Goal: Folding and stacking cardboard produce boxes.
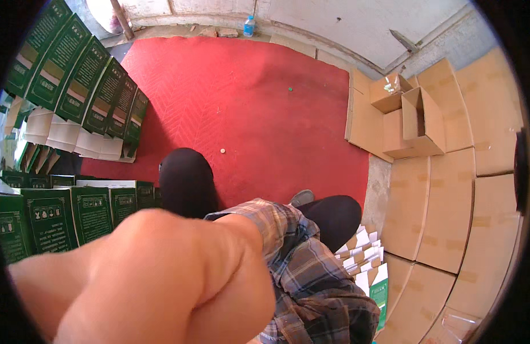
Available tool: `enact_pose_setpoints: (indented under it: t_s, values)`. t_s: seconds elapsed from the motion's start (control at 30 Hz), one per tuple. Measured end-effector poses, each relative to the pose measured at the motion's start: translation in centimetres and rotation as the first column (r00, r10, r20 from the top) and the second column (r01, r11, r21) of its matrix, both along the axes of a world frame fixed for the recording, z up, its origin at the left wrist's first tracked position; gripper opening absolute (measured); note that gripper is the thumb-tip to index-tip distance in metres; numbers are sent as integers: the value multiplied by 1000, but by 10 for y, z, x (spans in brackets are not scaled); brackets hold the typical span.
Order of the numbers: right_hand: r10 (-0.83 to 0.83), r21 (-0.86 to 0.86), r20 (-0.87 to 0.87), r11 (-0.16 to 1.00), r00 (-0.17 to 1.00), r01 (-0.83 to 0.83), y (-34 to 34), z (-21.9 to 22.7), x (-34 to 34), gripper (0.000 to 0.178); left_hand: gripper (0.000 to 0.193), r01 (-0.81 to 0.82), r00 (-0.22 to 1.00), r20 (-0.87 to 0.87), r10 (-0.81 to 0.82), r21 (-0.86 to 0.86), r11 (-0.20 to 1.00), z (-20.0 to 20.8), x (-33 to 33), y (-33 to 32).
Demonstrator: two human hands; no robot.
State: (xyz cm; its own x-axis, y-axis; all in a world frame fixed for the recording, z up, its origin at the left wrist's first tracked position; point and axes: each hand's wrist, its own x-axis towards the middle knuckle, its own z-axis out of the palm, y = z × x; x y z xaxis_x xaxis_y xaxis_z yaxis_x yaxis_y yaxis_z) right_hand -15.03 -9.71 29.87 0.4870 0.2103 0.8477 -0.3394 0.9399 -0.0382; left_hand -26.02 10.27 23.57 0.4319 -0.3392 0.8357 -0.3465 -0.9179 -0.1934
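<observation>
A bare bent arm (162, 286) fills the lower left, very close to me, coming out of a plaid sleeve (271, 221). No fingers show on it, and I cannot tell whether it is my left or right arm. Neither my left hand nor my right hand is in sight. Nearest to the arm are green printed boxes (93, 212) standing in rows on the left, partly hidden behind it. More green boxes (87, 80) are stacked above them, leaning, with white flaps (76, 135) below. My black-clad knees (187, 180) are bent apart.
Red matting (248, 103) covers the floor, with a green cap (290, 89) and a small pale disc (223, 151) on it. Brown cartons (448, 206) line the right side; an open carton (420, 123) sits among them. White-flapped boxes (365, 255) stand by my right knee. A blue bottle (249, 26) stands by the wall.
</observation>
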Motion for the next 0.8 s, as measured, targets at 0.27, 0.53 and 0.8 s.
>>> enact_pose_setpoints:
  t_s: [0.27,0.53,0.8]
  values:
    - [-14,-88,-50,996,999,9,17,-19,1,13,32,-232,613,-779,-130,-335,913,-125,32,15]
    - [-18,-195,238,979,971,66,59,-34,-21,21,30,-714,248,-759,-602,-564,416,-265,20,51]
    - [32,-668,665,471,746,576,75,-129,-7,26,77,-851,-52,-766,-640,-302,431,-482,-19,132]
